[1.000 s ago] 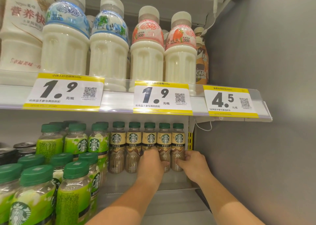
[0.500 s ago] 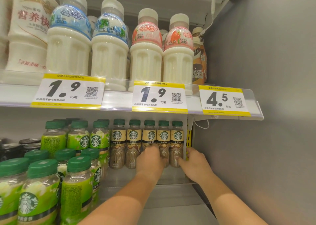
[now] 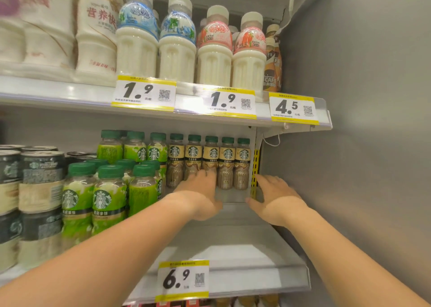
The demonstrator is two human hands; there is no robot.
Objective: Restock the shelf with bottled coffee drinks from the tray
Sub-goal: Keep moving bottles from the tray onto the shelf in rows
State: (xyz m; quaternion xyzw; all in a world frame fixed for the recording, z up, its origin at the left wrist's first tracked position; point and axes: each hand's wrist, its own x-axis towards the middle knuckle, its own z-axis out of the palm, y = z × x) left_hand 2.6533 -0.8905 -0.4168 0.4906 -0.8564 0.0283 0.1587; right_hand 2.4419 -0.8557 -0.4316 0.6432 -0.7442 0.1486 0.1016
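Note:
Several brown bottled coffee drinks [image 3: 227, 159] with green caps and cream labels stand in a row at the back right of the lower shelf [image 3: 233, 236]. My left hand [image 3: 200, 190] reaches in, and its fingertips rest against the lower part of the second and third bottles from the left, hiding their bases. My right hand [image 3: 272, 194] hovers with spread, relaxed fingers just right of the row, beside the yellow slotted strip [image 3: 255, 171], holding nothing. The tray is out of view.
Green-label bottles [image 3: 102, 197] and dark cans [image 3: 39, 178] fill the shelf's left part. White milk drinks [image 3: 177, 50] stand on the upper shelf, whose edge [image 3: 233, 117] overhangs. A grey wall [image 3: 361, 166] closes the right side. A 6.9 price tag [image 3: 183, 280] marks the front edge.
My right hand has come off the rightmost coffee bottle and moved right, toward the yellow strip. My left hand stays at the row. The view has dropped, showing the shelf's front edge.

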